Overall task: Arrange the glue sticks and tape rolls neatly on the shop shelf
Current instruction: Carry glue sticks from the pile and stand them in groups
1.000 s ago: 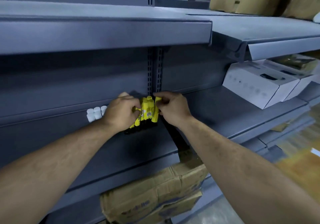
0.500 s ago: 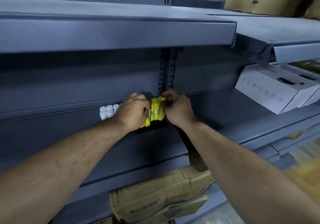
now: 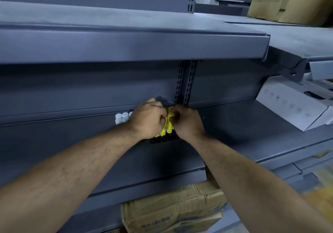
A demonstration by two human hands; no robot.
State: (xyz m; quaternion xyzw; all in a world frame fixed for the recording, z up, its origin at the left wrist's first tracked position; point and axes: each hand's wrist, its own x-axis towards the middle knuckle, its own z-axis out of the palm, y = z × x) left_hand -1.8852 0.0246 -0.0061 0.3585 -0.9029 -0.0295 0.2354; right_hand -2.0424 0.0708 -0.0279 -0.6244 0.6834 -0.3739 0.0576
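A cluster of yellow glue sticks with black bases stands at the back of the grey middle shelf, by the slotted upright. My left hand curls round the cluster from the left. From the right, my right hand pinches the tops of the sticks. Both hands hide most of the cluster. Just left of my left hand, a few white glue sticks stand in a row against the back panel. No tape rolls are visible.
The upper shelf overhangs close above my hands. White product boxes lie on the middle shelf at the right. A worn cardboard carton sits below the shelf. Brown packages stand at the top right.
My hands have closed in on the yellow glue sticks, squeezing the cluster narrower. The view has shifted left, so everything sits further right in the frame.
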